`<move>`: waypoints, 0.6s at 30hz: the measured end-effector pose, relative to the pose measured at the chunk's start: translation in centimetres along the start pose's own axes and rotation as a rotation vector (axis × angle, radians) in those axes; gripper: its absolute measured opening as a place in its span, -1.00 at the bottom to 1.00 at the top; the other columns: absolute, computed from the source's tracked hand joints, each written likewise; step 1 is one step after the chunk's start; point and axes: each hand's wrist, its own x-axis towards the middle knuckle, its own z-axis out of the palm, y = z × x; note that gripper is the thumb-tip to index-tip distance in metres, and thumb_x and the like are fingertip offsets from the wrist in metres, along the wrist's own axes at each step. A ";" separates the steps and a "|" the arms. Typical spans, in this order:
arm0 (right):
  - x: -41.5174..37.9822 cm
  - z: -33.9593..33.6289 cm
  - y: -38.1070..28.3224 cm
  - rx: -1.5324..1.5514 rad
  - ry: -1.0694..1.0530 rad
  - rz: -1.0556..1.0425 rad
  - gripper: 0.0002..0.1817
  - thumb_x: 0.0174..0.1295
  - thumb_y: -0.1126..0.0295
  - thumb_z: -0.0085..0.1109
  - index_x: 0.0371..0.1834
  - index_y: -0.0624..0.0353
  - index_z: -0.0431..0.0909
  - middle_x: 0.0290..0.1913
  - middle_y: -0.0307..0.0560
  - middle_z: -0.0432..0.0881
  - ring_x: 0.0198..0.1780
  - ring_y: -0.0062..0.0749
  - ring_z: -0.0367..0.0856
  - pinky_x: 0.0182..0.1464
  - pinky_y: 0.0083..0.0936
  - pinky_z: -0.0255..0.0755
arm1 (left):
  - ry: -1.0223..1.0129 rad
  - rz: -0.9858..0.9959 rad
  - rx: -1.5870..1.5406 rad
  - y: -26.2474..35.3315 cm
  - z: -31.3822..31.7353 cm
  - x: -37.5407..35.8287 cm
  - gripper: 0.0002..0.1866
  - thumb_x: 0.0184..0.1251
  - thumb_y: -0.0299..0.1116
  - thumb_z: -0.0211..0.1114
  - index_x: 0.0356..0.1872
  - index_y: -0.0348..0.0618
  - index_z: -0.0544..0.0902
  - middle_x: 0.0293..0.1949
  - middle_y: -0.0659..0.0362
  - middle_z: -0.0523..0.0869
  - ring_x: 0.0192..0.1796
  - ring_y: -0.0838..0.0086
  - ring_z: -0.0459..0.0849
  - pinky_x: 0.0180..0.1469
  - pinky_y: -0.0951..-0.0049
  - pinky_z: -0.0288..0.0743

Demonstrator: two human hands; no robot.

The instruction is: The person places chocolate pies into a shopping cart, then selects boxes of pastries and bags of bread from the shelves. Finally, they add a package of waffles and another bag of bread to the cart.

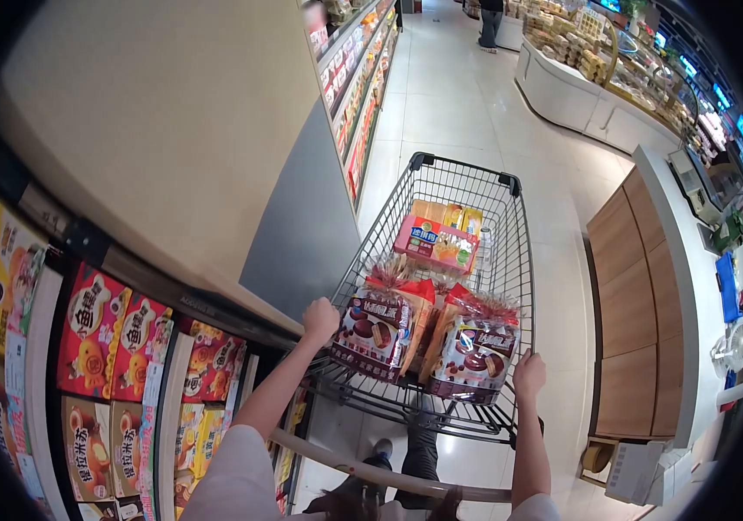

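A wire shopping cart stands in front of me. My left hand is closed around the cart's left side edge, and my right hand is closed on its right side edge. Near me in the basket lie two brown-and-white snack bags, one on the left and one on the right, with bread-like packs in clear wrap between them. Farther forward is a pink box, with yellow packs behind it. The cart's handle bar runs below, between my forearms.
Shelves of boxed snacks line the left, beside a beige and grey end panel. On the right stands a wood-front counter with a small fan. A bakery display and a person are farther ahead.
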 end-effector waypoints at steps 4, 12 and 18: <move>6.6 -0.2 -1.5 0.006 -0.001 -0.023 -0.61 0.21 0.19 -0.19 -0.55 0.30 0.43 -0.54 0.18 0.53 -0.45 0.05 0.52 -0.40 -0.15 0.38 | -0.013 -0.010 0.037 5.1 -0.3 4.2 -0.81 0.02 -0.37 0.07 -0.47 -0.29 0.57 -0.37 -0.10 0.60 -0.25 0.03 0.58 -0.19 0.15 0.44; 17.3 1.7 -5.5 0.033 0.024 -0.034 -0.60 0.20 0.18 -0.16 -0.58 0.32 0.43 -0.53 0.23 0.52 -0.44 0.09 0.51 -0.39 -0.12 0.36 | -0.032 -0.017 0.010 11.1 1.4 13.2 -0.81 0.01 -0.39 0.06 -0.47 -0.30 0.58 -0.37 -0.11 0.61 -0.25 0.03 0.58 -0.19 0.16 0.44; 25.1 2.5 -7.8 0.006 -0.001 -0.030 -0.62 0.20 0.18 -0.17 -0.54 0.30 0.42 -0.52 0.20 0.53 -0.43 0.06 0.53 -0.39 -0.13 0.37 | -0.015 -0.073 0.006 16.3 2.2 18.9 -0.81 0.03 -0.38 0.08 -0.44 -0.29 0.58 -0.38 -0.09 0.61 -0.26 0.06 0.59 -0.18 0.17 0.44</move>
